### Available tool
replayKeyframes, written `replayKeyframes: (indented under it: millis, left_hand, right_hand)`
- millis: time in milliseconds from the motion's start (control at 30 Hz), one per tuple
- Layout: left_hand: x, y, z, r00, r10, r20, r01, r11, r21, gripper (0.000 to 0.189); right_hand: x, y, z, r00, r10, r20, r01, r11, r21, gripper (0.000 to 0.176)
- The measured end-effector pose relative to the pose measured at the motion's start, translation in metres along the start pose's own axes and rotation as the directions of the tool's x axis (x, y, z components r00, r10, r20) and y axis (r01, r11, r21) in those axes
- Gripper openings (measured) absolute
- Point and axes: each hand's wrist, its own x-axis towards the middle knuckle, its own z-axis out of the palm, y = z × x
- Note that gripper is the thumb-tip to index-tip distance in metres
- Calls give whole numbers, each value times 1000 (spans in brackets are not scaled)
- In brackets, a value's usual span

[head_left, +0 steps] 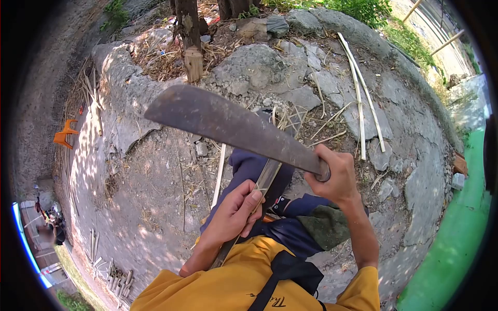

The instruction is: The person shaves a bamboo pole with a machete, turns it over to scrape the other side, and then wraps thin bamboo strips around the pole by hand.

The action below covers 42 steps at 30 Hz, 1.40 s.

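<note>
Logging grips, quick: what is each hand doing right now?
Left hand: closed on a bamboo strip.
Right hand: closed on the machete handle.

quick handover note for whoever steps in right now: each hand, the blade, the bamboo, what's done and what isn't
Left hand: closed around a bamboo strip, held over the lap and pointing away from the body.
Right hand: gripping the handle of a machete, its blade crossing above the strip towards the left.
Whether the blade touches the strip cannot be told.
Done: pale split strips lie on the rocky ground ahead to the right.
Left: the held strip shows no cut in its visible part.
</note>
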Motion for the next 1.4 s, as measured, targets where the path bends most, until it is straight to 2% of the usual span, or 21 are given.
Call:
replayKeyframes:
  millis: [100, 233, 367, 433, 467, 533, 600, 667, 800, 900, 1000, 1100, 1233, 1400]
  left_hand:
    - [-1, 0, 4, 997, -52, -59, 52, 999, 11, 31]
    - [-3, 0, 6, 997, -48, -56, 52, 997, 59, 31]
    - [-3, -1, 4, 998, 2, -63, 6, 992, 123, 26]
    - [-5, -3, 6, 998, 23, -63, -14, 991, 137, 22]
    - [-6, -3, 7, 998, 15, -65, -5, 990, 142, 23]
    - [-4, 0, 8, 998, 17, -62, -8, 988, 154, 24]
    - [-4, 1, 9, 996, 23, -88, -6, 981, 193, 22]
    - [-3, 1, 10, 995, 14, -102, 7, 981, 196, 21]
    - [-5, -6, 8, 996, 6, -86, 16, 968, 249, 13]
    - [-7, -8, 8, 991, 49, -122, -21, 974, 223, 8]
    - [-8, -7, 8, 992, 49, -119, -21, 974, 228, 10]
    - [-7, -10, 7, 990, 86, -113, -51, 958, 283, 9]
    - [-6, -11, 6, 988, 117, -97, -82, 948, 306, 9]
    - [-7, -4, 7, 988, 50, -148, -19, 979, 204, 3]
  right_hand:
    - [-18, -10, 10, 982, -123, 145, 128, 991, -26, 43]
    - [-26, -11, 21, 959, -114, 259, 132, 990, -53, 42]
    - [-10, 1, 20, 970, -103, 222, 123, 989, -79, 37]
    - [10, 24, 17, 997, -4, 83, 16, 990, -141, 34]
    - [16, 29, 13, 997, -7, 73, 17, 990, -143, 34]
    - [28, 35, 6, 993, 28, -111, -43, 990, -131, 32]
    - [17, 22, 2, 996, 23, -91, -33, 994, -103, 32]
    - [-3, 4, 3, 997, -74, 17, 74, 997, -22, 35]
    - [-32, -18, 19, 975, -153, 160, 158, 987, -20, 45]
    - [-46, -21, 35, 963, -141, 231, 153, 988, -33, 48]
    - [-49, -28, 38, 963, -95, 252, 101, 995, -13, 40]
    - [-53, -26, 44, 963, -107, 247, 111, 994, 0, 47]
    - [-51, -27, 43, 964, -111, 241, 111, 994, 13, 45]
    - [-47, -28, 45, 962, -90, 259, 86, 996, 27, 44]
